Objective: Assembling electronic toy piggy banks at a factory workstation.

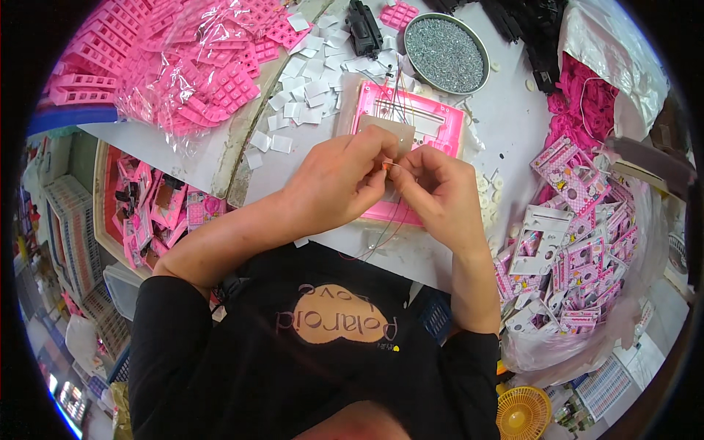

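My left hand [341,176] and my right hand [440,194] meet over a pink plastic casing [367,103]. Both pinch at thumb and fingertips on a thin wire [393,163], with a tiny orange spot between them. Their fingers partly cover a flat brown board [389,130] that lies on the casing. More thin wires, dark and red, rise beyond the board and trail down below my hands toward the table edge. What exactly is joined at the fingertips is too small to tell.
Behind the casing stands a round tray of small metal screws [446,53]. White paper squares [312,88] lie scattered left of it, near a black part [364,29]. Pink keypad-like parts [213,73] heap at far left. A plastic bag of printed pink casings [579,257] sits at right.
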`<control>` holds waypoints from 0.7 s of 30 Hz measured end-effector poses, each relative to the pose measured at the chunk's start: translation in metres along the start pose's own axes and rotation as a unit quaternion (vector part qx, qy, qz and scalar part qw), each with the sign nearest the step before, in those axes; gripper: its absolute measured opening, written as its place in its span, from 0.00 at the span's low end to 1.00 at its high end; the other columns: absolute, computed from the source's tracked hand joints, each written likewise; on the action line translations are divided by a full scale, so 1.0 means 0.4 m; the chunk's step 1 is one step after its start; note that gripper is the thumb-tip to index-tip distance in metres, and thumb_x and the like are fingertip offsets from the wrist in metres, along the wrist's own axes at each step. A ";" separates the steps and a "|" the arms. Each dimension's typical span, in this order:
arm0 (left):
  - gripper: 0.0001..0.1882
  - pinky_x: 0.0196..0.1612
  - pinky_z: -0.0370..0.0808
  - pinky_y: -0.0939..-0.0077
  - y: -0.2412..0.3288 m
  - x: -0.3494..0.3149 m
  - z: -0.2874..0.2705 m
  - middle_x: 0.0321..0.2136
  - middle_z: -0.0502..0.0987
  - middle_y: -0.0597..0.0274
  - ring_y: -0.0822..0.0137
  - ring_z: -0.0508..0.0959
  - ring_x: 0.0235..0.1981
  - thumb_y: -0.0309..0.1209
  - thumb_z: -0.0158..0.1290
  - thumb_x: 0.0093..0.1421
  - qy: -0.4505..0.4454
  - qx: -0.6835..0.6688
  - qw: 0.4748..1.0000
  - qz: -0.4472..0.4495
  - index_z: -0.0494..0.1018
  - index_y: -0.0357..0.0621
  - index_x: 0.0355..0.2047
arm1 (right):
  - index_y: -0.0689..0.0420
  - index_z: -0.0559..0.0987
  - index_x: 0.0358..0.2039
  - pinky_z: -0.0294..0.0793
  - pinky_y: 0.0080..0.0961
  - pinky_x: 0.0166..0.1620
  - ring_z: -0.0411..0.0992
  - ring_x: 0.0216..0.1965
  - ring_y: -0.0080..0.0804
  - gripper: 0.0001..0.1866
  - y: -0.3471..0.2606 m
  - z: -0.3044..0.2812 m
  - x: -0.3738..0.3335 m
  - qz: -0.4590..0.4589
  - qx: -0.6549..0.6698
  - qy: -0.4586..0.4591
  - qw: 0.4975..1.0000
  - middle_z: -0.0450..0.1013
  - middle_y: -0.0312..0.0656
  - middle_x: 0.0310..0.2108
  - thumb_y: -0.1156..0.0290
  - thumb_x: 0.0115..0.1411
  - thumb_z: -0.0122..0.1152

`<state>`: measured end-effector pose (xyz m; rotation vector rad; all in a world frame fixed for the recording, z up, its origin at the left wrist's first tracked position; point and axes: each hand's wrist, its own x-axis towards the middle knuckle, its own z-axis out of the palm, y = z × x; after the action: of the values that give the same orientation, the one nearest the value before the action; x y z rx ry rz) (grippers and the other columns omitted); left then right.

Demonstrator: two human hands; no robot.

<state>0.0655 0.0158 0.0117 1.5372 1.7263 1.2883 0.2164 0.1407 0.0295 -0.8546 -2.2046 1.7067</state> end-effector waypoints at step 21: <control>0.07 0.38 0.70 0.67 -0.017 0.009 -0.034 0.29 0.77 0.61 0.58 0.77 0.33 0.21 0.61 0.50 0.006 0.030 0.999 -0.013 0.76 0.40 0.29 | 0.62 0.80 0.33 0.68 0.15 0.25 0.70 0.22 0.14 0.02 0.005 0.023 -0.008 -0.068 -0.027 0.087 0.994 0.77 0.34 0.29 0.79 0.59 0.64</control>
<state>0.0499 0.0152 0.0126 1.5381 1.8022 1.2442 0.2149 0.1320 0.0253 -0.8131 -2.1488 1.4585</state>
